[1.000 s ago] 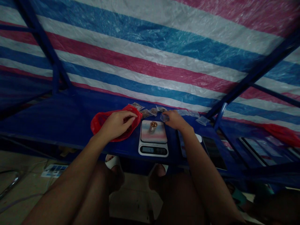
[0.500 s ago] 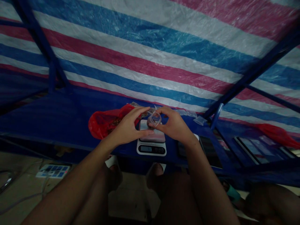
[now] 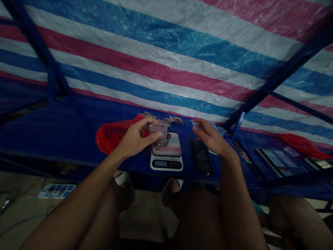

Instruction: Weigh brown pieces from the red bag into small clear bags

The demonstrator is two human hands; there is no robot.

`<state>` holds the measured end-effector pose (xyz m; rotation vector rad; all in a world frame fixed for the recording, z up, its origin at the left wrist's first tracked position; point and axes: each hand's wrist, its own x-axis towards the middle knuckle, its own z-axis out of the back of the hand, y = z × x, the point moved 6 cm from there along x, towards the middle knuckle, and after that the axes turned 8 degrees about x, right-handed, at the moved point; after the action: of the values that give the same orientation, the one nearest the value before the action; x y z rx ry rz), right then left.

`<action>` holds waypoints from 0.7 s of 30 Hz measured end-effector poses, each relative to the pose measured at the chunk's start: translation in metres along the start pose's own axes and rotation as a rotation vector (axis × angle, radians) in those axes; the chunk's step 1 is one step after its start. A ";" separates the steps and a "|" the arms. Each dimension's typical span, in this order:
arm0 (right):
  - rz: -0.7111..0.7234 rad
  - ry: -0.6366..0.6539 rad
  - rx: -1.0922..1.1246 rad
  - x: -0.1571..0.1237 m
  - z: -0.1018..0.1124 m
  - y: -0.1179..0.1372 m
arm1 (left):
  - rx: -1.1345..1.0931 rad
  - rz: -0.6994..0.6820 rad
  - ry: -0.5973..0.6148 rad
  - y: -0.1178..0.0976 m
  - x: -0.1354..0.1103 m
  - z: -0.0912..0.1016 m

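Observation:
My left hand (image 3: 139, 139) grips a clear plastic cup (image 3: 162, 129) by its side, thumb in front. Small brown pieces show low in the cup, over the left part of a white digital kitchen scale (image 3: 175, 147). A little brown heap (image 3: 168, 136) sits beside the cup, above the scale's plate; whether it touches the plate I cannot tell. My right hand (image 3: 209, 135) is off to the right, fingers apart and slightly bent, close to clear plastic bags (image 3: 212, 124). Behind my left hand lies a red plastic bag (image 3: 109, 135), partly covered by it.
Small clear bags with brown contents (image 3: 177, 120) lie behind the scale. A black phone (image 3: 201, 158) rests right of it on the blue table (image 3: 78, 139). Blue metal bars (image 3: 262, 86) and a striped plastic sheet (image 3: 161, 69) rise behind. Another person's leg shows at lower right.
My hands were together over the scale around a clear container. Now my right hand has moved away to the right, and my left hand holds the cup slightly further left.

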<state>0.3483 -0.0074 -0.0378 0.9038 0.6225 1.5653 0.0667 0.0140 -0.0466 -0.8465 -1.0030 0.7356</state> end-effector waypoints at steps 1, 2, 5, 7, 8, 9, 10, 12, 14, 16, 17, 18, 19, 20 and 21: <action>-0.062 -0.063 -0.105 -0.001 0.009 -0.017 | 0.006 0.007 -0.012 0.002 0.000 0.002; -0.093 -0.106 -0.187 -0.001 0.014 -0.031 | 0.017 0.013 -0.022 0.003 0.001 0.005; -0.194 -0.037 -0.269 -0.003 0.012 -0.059 | 0.039 0.018 -0.054 0.007 0.003 0.010; -0.259 0.047 -0.275 -0.006 0.005 -0.062 | 0.037 0.015 -0.065 0.007 0.005 0.011; -0.272 0.072 -0.277 -0.007 0.004 -0.058 | 0.038 0.013 -0.067 0.007 0.005 0.011; -0.262 0.083 -0.280 -0.008 0.003 -0.051 | 0.043 0.013 -0.066 0.007 0.005 0.012; -0.230 0.079 -0.282 -0.008 0.004 -0.041 | 0.053 0.013 -0.063 0.007 0.005 0.012; -0.116 0.036 -0.267 -0.009 0.005 -0.017 | 0.085 0.014 -0.046 0.008 0.004 0.013; 0.014 0.004 -0.184 -0.008 0.000 0.006 | 0.135 0.018 -0.020 0.011 0.004 0.014; 0.097 0.043 -0.068 -0.007 -0.015 0.017 | 0.220 0.019 0.016 0.015 0.003 0.016; 0.107 0.082 -0.035 -0.005 -0.025 0.017 | 0.274 0.018 0.034 0.018 0.003 0.017; 0.107 0.116 -0.032 -0.002 -0.036 0.014 | 0.329 0.016 0.051 0.020 0.003 0.018; 0.108 0.133 -0.050 0.001 -0.045 0.009 | 0.380 0.016 0.070 0.022 0.003 0.019; 0.116 0.152 -0.070 0.004 -0.055 0.003 | 0.424 0.020 0.090 0.025 0.003 0.019; 0.125 0.166 -0.082 0.007 -0.062 -0.003 | 0.458 0.026 0.113 0.028 0.003 0.019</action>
<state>0.2983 0.0057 -0.0733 0.7684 0.6230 1.7779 0.0460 0.0345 -0.0638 -0.4955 -0.6845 0.8868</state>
